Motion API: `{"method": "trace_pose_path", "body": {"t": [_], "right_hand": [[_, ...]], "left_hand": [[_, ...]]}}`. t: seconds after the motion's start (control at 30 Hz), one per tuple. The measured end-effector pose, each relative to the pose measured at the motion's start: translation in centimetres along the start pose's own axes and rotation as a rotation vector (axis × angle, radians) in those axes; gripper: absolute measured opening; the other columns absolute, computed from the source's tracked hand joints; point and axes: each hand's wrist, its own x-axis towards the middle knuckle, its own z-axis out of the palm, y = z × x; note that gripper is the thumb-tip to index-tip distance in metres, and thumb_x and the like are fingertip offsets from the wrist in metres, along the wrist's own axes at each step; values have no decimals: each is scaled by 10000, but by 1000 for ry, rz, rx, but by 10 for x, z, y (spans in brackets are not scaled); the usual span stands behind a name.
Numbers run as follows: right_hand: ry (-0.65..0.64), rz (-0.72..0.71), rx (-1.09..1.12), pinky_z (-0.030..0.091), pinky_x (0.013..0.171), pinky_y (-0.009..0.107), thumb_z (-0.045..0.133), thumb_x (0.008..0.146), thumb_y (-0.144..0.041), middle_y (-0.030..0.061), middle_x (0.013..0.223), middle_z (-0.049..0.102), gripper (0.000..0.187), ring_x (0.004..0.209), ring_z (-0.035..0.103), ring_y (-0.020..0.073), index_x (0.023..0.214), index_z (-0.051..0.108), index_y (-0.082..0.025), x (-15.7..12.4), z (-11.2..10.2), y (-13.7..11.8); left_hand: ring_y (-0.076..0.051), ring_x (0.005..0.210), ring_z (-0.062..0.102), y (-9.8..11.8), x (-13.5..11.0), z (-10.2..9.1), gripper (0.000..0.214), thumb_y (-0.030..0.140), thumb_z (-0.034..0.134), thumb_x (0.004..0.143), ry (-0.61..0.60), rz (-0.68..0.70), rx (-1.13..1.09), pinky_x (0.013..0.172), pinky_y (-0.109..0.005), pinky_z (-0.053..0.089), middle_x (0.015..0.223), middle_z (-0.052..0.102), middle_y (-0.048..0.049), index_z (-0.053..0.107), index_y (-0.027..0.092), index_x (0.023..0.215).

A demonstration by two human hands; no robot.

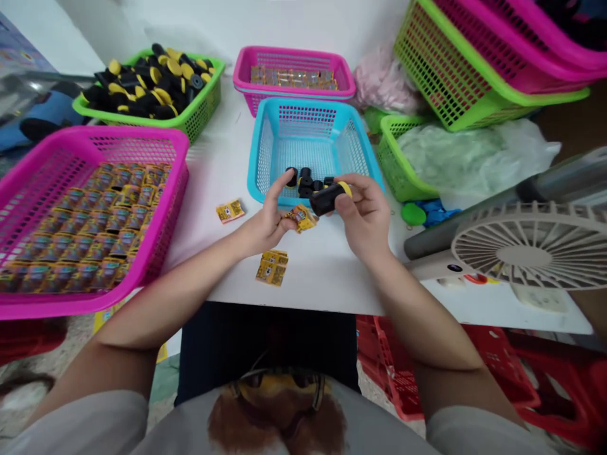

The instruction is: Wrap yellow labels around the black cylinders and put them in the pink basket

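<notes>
My right hand (367, 218) grips a black cylinder with a yellow end (329, 198), held tilted above the table just in front of the blue basket (257, 151). My left hand (265, 221) pinches a small yellow printed wrapper (303, 218) between thumb and fingers, close to the cylinder's dark end. Whether wrapper and cylinder touch, I cannot tell. Inside the blue basket lie several black cylinders (306, 182) near its front wall. A yellow printed packet (230, 211) lies left of my left hand, and flat yellow wrappers (272, 268) lie below it near the table edge.
A pink basket (183, 148) at left holds rows of wrapped pieces. Behind it, a green basket (203, 117) is heaped with black-and-yellow cylinders. Another pink basket (241, 69) stands at the back. Stacked baskets (441, 69) and a fan (526, 253) are at right.
</notes>
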Motion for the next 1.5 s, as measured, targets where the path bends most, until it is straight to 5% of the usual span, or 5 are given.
{"method": "trace_pose_path", "body": {"t": [0.33, 0.67, 0.93, 1.33, 1.5], "right_hand": [[-86, 91, 4, 527, 549, 280, 757, 849, -650, -56, 716, 650, 426, 588, 633, 120, 1074, 652, -304, -3, 1, 0], [-252, 125, -1, 587, 658, 286, 820, 830, -556, -46, 789, 674, 408, 686, 671, 124, 1071, 628, -289, 4, -9, -5], [-373, 14, -57, 613, 747, 308, 911, 747, -435, 39, 1077, 692, 373, 843, 684, 144, 1028, 723, -275, 5, -21, -7], [-427, 299, -40, 593, 659, 288, 882, 784, -449, -15, 791, 738, 371, 688, 657, 113, 1064, 771, -232, 2, -20, -10], [-486, 116, -158, 644, 773, 350, 862, 809, -459, 54, 1125, 727, 380, 921, 705, 164, 1142, 785, -291, 0, -17, -2]], "left_hand": [[-167, 656, 675, 5, 1, 0, 892, 590, 728, 915, -72, 56, 21, 716, -313, 544, 845, 718, -12, 285, 293, 1630], [-149, 687, 687, 8, 2, -3, 754, 565, 554, 1033, -116, 186, 195, 712, -284, 546, 926, 754, -19, 197, 317, 1648], [-112, 578, 616, 27, 4, 12, 1038, 514, 729, 946, -234, 111, -158, 606, -246, 508, 738, 655, 51, -14, 320, 1645], [-121, 607, 633, 37, 2, 9, 787, 269, 748, 886, -253, 72, 67, 604, -230, 481, 755, 685, 38, 338, 236, 1557], [-123, 550, 588, 32, 3, 12, 906, 306, 836, 823, -176, 39, 86, 562, -243, 440, 746, 705, 37, 343, 237, 1580]]}}
